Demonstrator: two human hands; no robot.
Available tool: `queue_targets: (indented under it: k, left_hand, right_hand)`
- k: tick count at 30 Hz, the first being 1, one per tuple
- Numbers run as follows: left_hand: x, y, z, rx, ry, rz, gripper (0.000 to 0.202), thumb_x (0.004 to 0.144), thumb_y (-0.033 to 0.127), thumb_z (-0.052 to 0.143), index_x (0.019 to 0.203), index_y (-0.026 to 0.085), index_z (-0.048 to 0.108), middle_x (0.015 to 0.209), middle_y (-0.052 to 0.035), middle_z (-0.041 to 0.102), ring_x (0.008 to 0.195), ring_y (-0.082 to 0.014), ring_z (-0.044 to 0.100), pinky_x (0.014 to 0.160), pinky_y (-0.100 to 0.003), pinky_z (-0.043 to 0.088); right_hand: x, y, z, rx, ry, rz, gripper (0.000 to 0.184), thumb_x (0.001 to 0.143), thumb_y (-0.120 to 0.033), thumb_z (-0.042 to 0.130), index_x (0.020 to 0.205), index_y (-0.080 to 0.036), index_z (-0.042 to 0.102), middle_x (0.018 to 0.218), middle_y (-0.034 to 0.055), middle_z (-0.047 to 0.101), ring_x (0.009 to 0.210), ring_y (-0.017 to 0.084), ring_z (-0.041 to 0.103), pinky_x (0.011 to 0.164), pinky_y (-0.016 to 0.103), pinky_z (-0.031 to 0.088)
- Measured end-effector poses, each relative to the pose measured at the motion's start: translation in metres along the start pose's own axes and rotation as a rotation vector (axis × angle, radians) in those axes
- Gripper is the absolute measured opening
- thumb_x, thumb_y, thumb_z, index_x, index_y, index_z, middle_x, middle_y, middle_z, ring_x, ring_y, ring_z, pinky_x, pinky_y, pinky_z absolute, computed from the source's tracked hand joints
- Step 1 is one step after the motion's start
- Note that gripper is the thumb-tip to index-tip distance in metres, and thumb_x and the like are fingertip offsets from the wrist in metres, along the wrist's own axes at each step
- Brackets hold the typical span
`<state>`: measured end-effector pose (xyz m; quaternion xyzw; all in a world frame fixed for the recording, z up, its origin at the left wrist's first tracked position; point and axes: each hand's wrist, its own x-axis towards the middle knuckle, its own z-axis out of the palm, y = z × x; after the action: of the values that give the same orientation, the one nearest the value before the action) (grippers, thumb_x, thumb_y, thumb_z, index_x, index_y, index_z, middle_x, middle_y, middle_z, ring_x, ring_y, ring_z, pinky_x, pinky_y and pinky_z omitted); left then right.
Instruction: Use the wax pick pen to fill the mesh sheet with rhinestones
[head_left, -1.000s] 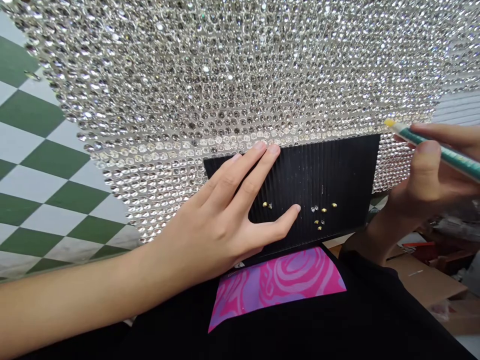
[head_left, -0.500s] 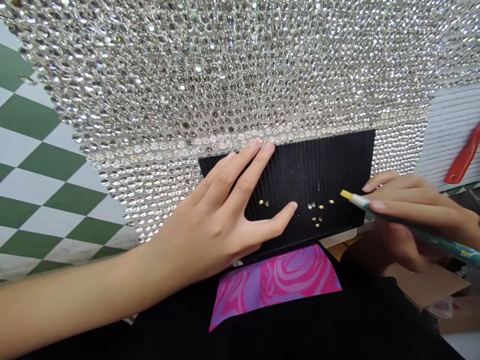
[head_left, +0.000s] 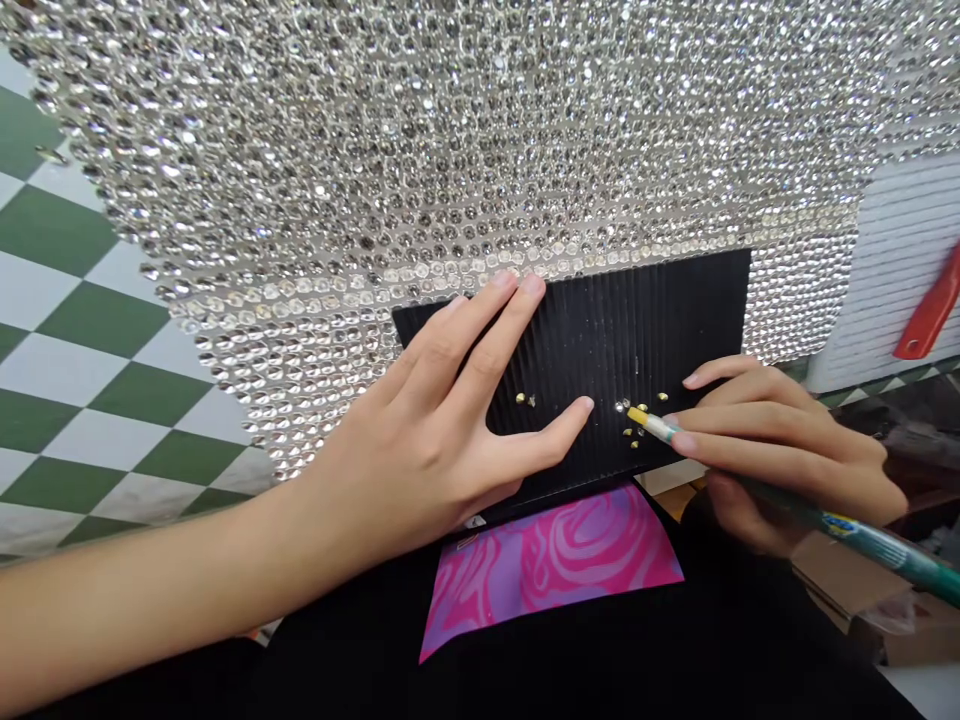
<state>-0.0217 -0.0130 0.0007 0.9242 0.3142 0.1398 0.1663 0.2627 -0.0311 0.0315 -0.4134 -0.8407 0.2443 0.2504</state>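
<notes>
My left hand (head_left: pixel 442 420) lies with spread fingers over a black ribbed tray (head_left: pixel 705 320), its fingertips along the top edge and its thumb stretched across the ribs. Between the fingers and thumb of my right hand (head_left: pixel 780 440) is a green rhinestone picker pen (head_left: pixel 874 548) with a yellow tip. That tip points left, close to several loose rhinestones on the tray; whether it touches one I cannot tell. Two more small stones, one a gold-backed rhinestone (head_left: pixel 520 398), lie nearer my left hand. Behind the tray spreads a sheet covered in rows of clear rhinestones (head_left: pixel 480 150).
Below the tray is a pink and purple swirled sheet (head_left: pixel 562 560) on black cloth. A red-handled tool (head_left: pixel 930 305) rests on a white lined strip (head_left: pixel 885 270) at right. Green and white checks (head_left: pixel 82 320) show at left, cardboard (head_left: pixel 847 570) at lower right.
My right hand has moved left over the tray, bringing the pen's yellow tip from the right side to the loose stones. My left hand has stayed nearly still.
</notes>
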Motion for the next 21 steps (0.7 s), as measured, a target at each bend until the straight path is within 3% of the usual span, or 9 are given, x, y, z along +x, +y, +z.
queue_targets:
  k: [2,5,7,14,21]
  left_hand:
    - [0.0003,0.0005,-0.0004,0.005,0.006,0.006,0.053,0.086,0.025,0.065,0.136,0.03,0.049,0.16,-0.015,0.029,0.147,-0.044,0.03,0.115,-0.061,0.041]
    - [0.001,0.0004,-0.0007,-0.024,-0.002,-0.003,0.055,0.085,0.025,0.066,0.137,0.032,0.049,0.158,-0.0092,0.035,0.149,-0.0406,0.026,0.117,-0.06,0.039]
    - [0.0013,0.0002,-0.0006,-0.044,0.004,-0.014,0.056,0.083,0.024,0.067,0.136,0.033,0.049,0.157,-0.0061,0.038,0.151,-0.038,0.024,0.119,-0.059,0.038]
    - [0.0014,0.0002,0.0,-0.025,0.0,-0.008,0.06,0.082,0.027,0.069,0.137,0.034,0.048,0.154,-0.0071,0.04,0.152,-0.0367,0.021,0.117,-0.06,0.04]
    - [0.0016,-0.0017,0.0016,-0.059,0.046,0.013,0.056,0.083,0.023,0.067,0.135,0.029,0.049,0.165,-0.0069,0.018,0.149,-0.0402,0.027,0.115,-0.058,0.041]
  right_hand:
    - [0.0068,-0.0006,-0.0008,0.052,-0.053,-0.076,0.025,0.077,-0.01,0.062,0.1,-0.019,0.068,0.087,0.003,0.072,0.076,0.014,0.066,0.081,0.04,0.061]
    - [0.0121,-0.0006,-0.0044,0.066,-0.099,-0.113,0.03,0.072,-0.004,0.063,0.1,-0.012,0.068,0.089,0.007,0.072,0.077,0.015,0.065,0.081,0.042,0.061]
    - [0.012,-0.0008,-0.0063,0.065,-0.097,-0.088,0.031,0.073,-0.004,0.063,0.101,-0.015,0.068,0.088,0.0049,0.072,0.076,0.015,0.065,0.081,0.042,0.061]
    - [0.0072,-0.0016,0.0016,0.075,-0.013,-0.051,0.029,0.075,-0.006,0.061,0.101,-0.017,0.068,0.084,0.003,0.07,0.073,0.014,0.064,0.079,0.041,0.061]
    - [0.0046,-0.0015,-0.0016,0.11,0.068,-0.025,0.029,0.076,-0.004,0.058,0.098,-0.02,0.068,0.081,0.0014,0.069,0.072,0.014,0.064,0.075,0.039,0.06]
